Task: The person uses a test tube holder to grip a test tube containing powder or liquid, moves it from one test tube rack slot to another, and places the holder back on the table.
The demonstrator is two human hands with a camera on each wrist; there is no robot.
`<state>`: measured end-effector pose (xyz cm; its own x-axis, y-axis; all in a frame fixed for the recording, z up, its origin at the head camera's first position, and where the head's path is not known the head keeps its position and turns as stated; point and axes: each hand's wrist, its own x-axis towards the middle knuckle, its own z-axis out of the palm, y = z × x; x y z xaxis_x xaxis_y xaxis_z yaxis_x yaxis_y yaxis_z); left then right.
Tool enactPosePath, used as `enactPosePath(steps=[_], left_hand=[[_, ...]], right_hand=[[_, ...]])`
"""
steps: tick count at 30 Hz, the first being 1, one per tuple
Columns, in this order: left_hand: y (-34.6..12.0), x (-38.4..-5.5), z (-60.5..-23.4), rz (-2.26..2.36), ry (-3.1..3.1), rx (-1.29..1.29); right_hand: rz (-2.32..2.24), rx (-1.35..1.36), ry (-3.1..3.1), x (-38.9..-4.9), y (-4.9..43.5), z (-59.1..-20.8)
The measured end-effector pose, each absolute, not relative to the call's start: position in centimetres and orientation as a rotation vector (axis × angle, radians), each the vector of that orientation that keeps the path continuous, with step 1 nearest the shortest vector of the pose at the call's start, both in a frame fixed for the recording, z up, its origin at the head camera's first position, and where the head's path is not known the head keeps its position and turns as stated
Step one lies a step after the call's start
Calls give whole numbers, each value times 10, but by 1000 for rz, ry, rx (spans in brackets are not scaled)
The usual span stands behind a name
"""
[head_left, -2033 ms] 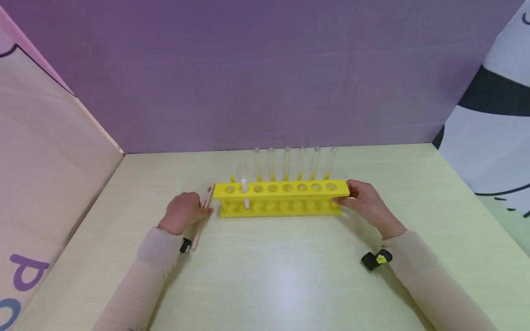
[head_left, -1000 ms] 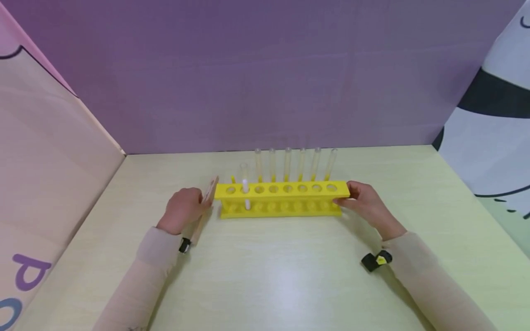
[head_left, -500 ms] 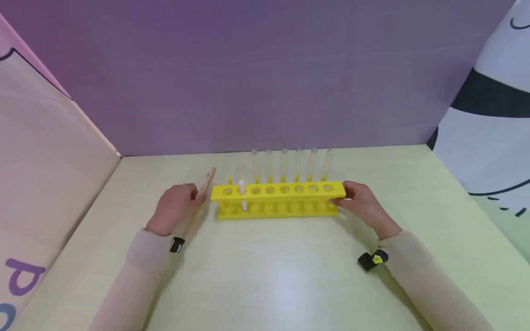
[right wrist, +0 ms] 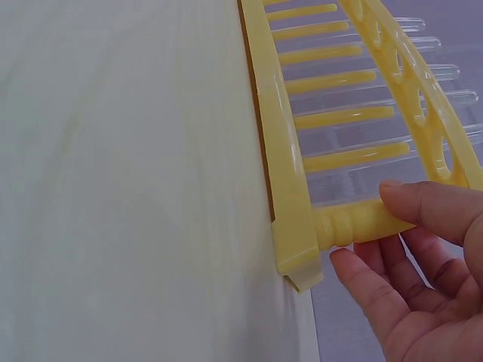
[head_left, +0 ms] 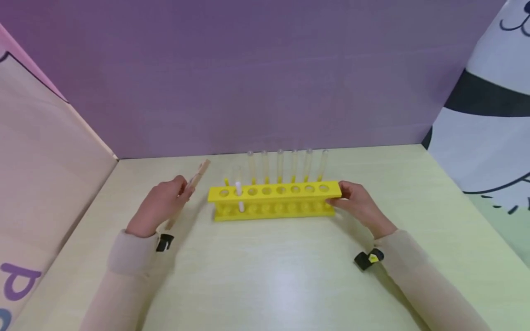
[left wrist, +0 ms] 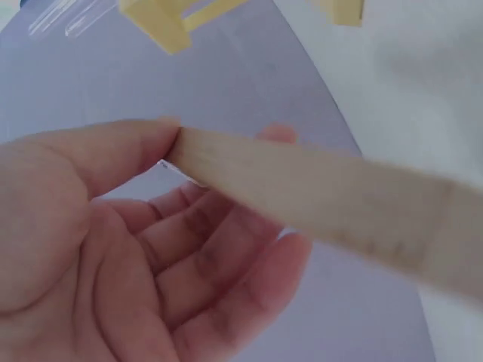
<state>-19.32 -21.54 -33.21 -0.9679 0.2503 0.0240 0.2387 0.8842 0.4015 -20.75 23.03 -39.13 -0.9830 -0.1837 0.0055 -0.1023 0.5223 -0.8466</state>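
A wooden test tube holder [head_left: 200,172] with a bit of metal wire is pinched between the thumb and fingers of my left hand [head_left: 161,202], left of the yellow test tube rack [head_left: 273,198]. In the left wrist view its pale wooden arm [left wrist: 324,188] crosses the palm side of the hand. My right hand [head_left: 360,204] grips the rack's right end; the right wrist view shows thumb and fingers about the yellow end post [right wrist: 362,222]. Clear test tubes [head_left: 280,165] stand upside down on the rack's rear pegs. One tube with white contents [head_left: 239,187] stands in a front hole.
The rack stands on a pale table [head_left: 265,262]. A purple backdrop [head_left: 265,82] rises behind it, with printed cloth panels [head_left: 45,151] at the sides. Each wrist carries a small black camera [head_left: 164,242].
My left hand has lifted the test tube holder from beside the rack and moved it left, its far end tilting up. The right hand keeps its hold on the rack. The view has shifted slightly.
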Motion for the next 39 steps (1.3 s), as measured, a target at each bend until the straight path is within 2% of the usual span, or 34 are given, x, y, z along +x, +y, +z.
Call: enactPosePath(steps=[4, 39], left_hand=[[-216, -190, -326, 655, 3021, 503], [-207, -184, -290, 411, 3269, 623]], right_hand=[[-1480, -263, 2665, -208, 228, -391], [-1460, -271, 2667, -213, 220, -394]])
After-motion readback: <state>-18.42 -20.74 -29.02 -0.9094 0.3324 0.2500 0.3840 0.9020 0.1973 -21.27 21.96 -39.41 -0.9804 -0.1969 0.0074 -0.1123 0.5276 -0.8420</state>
